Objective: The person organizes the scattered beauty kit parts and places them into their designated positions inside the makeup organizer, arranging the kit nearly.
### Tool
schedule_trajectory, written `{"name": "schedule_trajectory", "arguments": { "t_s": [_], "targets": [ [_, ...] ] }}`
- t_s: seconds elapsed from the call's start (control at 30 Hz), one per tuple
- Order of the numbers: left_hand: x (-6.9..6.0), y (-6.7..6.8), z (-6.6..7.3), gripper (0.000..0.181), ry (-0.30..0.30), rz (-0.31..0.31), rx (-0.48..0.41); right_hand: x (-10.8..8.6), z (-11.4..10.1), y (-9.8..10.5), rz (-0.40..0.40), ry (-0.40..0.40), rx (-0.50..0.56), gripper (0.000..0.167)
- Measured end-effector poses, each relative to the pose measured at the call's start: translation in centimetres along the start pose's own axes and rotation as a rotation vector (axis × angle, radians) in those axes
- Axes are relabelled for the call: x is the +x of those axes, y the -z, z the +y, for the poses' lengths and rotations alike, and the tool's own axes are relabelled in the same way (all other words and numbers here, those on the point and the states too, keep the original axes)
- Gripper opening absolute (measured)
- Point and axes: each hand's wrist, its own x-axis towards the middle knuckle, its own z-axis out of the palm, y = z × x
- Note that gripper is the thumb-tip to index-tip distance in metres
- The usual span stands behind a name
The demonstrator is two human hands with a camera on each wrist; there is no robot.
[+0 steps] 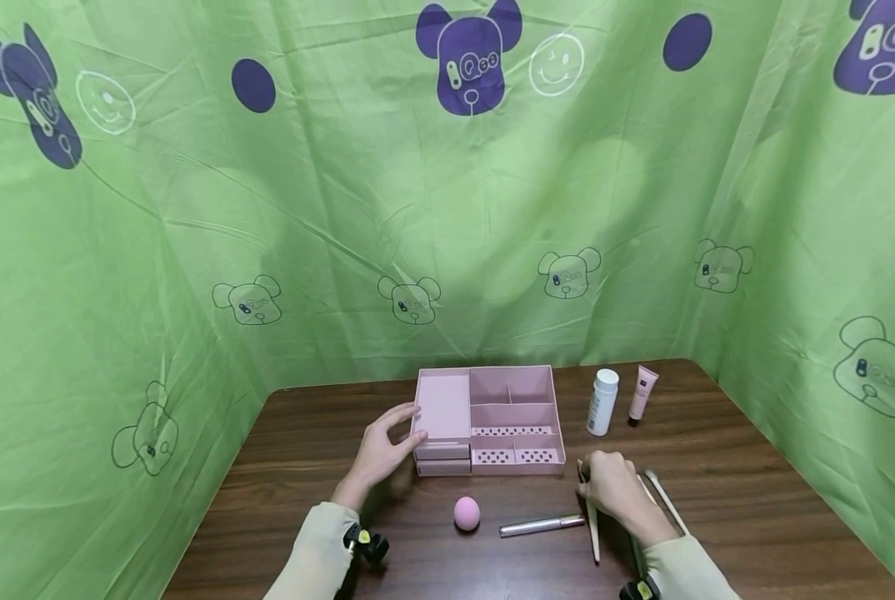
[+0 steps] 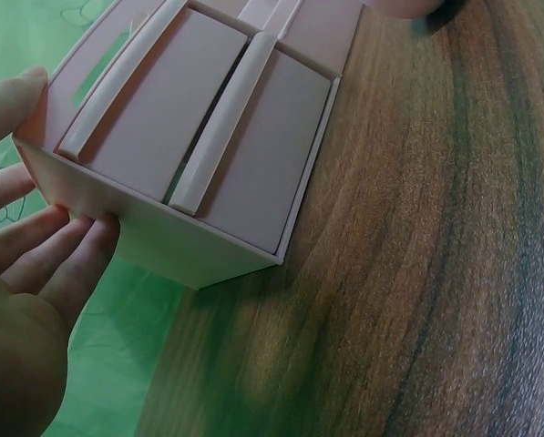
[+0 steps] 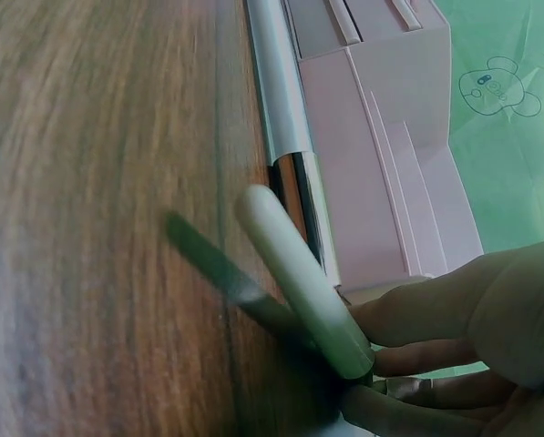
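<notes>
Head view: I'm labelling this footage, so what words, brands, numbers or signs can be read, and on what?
"Qee", seemingly: purple bear head on the green curtain.
Smiley-face sign: same curtain.
White bottle: print too small to read.
Pink tube: mark too small to read.
Outlined bear: lettering too small.
Pink organizer: none visible.

Looks like a little curtained-off booth more than any regular room tbh. Creased green fabric [image 1: 417, 196] hangs around at least three sides, printed with purple cartoon bear heads [image 1: 472, 92] and pale smiley faces [image 1: 556, 65], right up behind a wood-grain counter [image 1: 297, 450]. Small black camera [image 1: 375, 548] on each wrist too, so kinda a filming nook. Can't tell what building it's in.
</notes>
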Motion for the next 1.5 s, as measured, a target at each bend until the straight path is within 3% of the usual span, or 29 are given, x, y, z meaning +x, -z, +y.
{"name": "schedule_trajectory", "arguments": {
  "t_s": [0.47, 0.77, 1.03, 1.27, 1.5],
  "targets": [
    [-0.5, -0.2, 0.0, 0.048, 0.022, -0.001, 0.016, -0.2, 0.0, 0.3, -0.024, -0.075, 0.004, 0.026],
    [-0.8, -0.3, -0.2, 0.048, 0.02, 0.009, 0.016, 0.3, -0.8, 2.0, 0.056, -0.059, 0.052, 0.013],
    [-0.5, -0.3, -0.2, 0.046, 0.002, 0.028, -0.055, 1.5, -2.0, 3.3, 0.122, -0.056, 0.106, 0.02],
    [-0.6, 0.4, 3.4, 0.045, -0.002, 0.006, -0.105, 2.8, -3.1, 4.3, 0.132, -0.034, 0.13, 0.02],
    [-0.6, 0.7, 3.5, 0.046, 0.021, -0.015, -0.107, 4.1, -4.3, 4.7, 0.138, -0.004, 0.165, 0.021]
  ]
}}
